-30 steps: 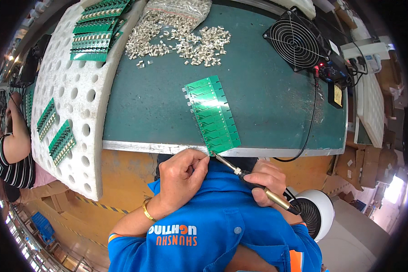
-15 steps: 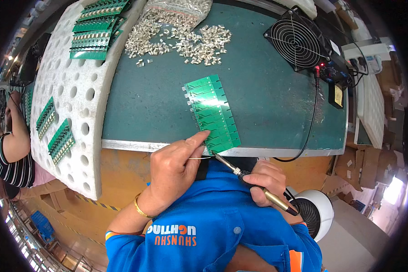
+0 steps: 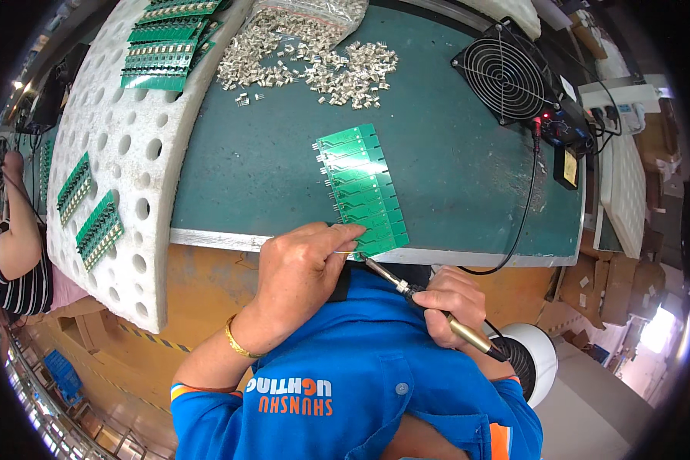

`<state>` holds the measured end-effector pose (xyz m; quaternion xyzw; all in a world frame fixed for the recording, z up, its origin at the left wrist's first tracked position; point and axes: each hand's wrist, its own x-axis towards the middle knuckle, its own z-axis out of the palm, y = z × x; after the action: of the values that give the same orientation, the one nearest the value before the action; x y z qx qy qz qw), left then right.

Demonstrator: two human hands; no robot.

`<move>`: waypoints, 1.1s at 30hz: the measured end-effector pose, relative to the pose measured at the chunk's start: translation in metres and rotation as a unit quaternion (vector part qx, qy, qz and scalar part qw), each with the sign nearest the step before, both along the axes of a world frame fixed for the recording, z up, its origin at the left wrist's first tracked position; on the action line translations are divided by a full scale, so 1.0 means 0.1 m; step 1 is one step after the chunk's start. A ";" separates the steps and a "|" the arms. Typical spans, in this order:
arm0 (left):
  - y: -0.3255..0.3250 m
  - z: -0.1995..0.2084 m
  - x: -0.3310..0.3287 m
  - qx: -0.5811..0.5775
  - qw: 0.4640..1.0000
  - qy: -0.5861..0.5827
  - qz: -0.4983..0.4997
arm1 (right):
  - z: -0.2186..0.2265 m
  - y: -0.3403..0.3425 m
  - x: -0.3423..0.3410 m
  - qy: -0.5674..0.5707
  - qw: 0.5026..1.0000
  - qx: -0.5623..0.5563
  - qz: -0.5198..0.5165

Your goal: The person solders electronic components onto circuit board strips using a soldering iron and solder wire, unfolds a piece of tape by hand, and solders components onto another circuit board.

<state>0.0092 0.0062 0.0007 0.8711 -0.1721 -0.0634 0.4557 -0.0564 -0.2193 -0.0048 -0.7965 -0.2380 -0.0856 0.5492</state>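
Observation:
A green circuit board panel (image 3: 363, 188) lies at the table's front edge, with small metal pins sticking out along its left side. My left hand (image 3: 303, 264) is closed in a pinch at the panel's near left corner, fingertips touching it. A thin solder wire (image 3: 345, 251) shows at those fingers, its end close to the corner. In my right hand (image 3: 454, 300) is a soldering iron (image 3: 469, 334) with a brass-coloured handle. The iron slants up to the left, and its tip meets the panel's near corner beside the wire.
Loose small metal connectors (image 3: 353, 73) are heaped at the back, beside a clear bag of them (image 3: 314, 19). On the left, a white foam board with holes (image 3: 134, 184) carries finished-looking panels (image 3: 157, 65). A black fan (image 3: 506, 73) and a cabled control box (image 3: 567, 126) stand right. Another person (image 3: 19, 253) sits far left.
My left hand has shifted slightly up and right along the panel's corner, and less wire shows below it. The iron's tip stays at the corner. The whole view has moved slightly.

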 end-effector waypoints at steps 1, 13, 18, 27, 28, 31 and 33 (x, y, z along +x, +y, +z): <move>0.00 -0.01 0.00 -0.001 1.000 0.003 0.002 | 0.00 0.01 0.00 -0.005 1.000 -0.002 0.000; 0.02 0.00 -0.04 0.001 1.000 0.010 0.003 | -0.02 0.00 0.00 -0.030 0.999 -0.027 0.011; 0.01 0.02 -0.08 0.005 1.000 0.021 0.012 | -0.05 -0.01 0.02 -0.034 0.999 -0.009 0.011; -0.02 0.01 -0.06 0.009 0.999 0.025 0.023 | 0.02 0.02 0.03 -0.028 0.999 -0.024 0.011; -0.03 0.03 -0.06 0.007 0.999 0.038 0.026 | 0.03 0.02 0.02 -0.029 0.999 -0.028 0.005; -0.03 0.02 -0.05 0.008 0.998 0.050 0.027 | 0.05 0.04 0.01 -0.038 0.999 -0.035 -0.003; -0.02 0.02 -0.05 0.012 0.998 0.049 0.026 | 0.05 0.06 0.01 -0.045 0.998 -0.037 -0.004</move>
<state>0.0042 0.0042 0.0031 0.8764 -0.1261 -0.0964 0.4546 -0.0553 -0.2138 0.0004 -0.8128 -0.2620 -0.1150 0.5074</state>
